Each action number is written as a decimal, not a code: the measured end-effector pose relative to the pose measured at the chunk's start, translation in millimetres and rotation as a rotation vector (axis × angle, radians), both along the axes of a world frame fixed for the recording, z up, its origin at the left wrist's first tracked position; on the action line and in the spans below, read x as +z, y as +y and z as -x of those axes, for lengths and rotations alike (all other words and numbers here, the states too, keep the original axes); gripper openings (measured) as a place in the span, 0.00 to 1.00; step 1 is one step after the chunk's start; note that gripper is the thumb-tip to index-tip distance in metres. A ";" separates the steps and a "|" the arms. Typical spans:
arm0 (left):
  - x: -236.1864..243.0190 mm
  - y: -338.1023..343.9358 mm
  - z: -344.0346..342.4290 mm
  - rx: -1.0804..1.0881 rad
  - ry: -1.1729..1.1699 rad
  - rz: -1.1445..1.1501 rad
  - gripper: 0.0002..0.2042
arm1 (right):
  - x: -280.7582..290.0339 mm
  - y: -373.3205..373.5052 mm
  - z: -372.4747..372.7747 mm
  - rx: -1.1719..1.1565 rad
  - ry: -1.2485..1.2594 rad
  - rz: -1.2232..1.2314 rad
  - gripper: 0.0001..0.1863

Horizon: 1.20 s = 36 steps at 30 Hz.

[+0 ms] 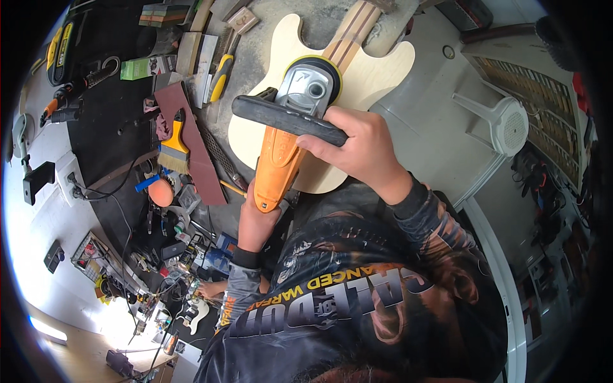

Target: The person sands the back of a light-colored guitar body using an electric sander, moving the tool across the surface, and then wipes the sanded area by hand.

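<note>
Note the governing relation: the yellow-rimmed pad (339, 80) of the orange polisher (279, 163) face down over the pale guitar body (377, 73), at the root of the striped neck (350, 32). Contact between pad and wood: unable to tell, hidden by the tool head.

Locate the guitar body near the right edge of the dusty surface (251, 54), neck toward the far edge, right horn apparently past the right edge. Read the body's long axis as near edge to far edge, tilted slightly right; polisher axis roughly parallel.

Right hand (361, 147): clamped on the right end of the black bar handle (274, 118), thumb on the near side; nearer to the pad than the left. Guitar body below and to the left of this hand.

Left hand (257, 226): apparently wrapped from beneath around the polisher's rear end, near edge side; fingers mostly hidden. Guitar body ahead of this hand.

Count as follows:
- Two hands, one polisher, one guitar body, one neck.
- Toward the left edge of the surface: one paintbrush (174, 152), partly across one dark red sheet (195, 163); one yellow-handled tool (221, 78); one green-and-white box (143, 68).
- Beyond the right edge, on the floor (418, 118): one white stool (513, 127).
</note>
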<state>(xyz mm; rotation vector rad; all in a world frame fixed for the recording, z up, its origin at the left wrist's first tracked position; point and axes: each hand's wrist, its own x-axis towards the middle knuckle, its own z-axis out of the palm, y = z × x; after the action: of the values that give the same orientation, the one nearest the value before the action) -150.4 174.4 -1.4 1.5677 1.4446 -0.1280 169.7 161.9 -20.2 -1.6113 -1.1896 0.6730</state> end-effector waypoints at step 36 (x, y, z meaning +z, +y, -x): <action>-7.2 -63.0 102.0 0.144 0.018 -0.026 0.34 | 0.3 -26.8 99.8 0.137 -0.040 -0.013 0.29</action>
<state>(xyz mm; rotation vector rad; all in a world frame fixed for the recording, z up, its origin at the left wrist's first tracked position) -252.5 111.4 -8.6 1.4802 1.5739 -0.0389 69.9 135.1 -19.9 -1.5492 -1.3404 0.7208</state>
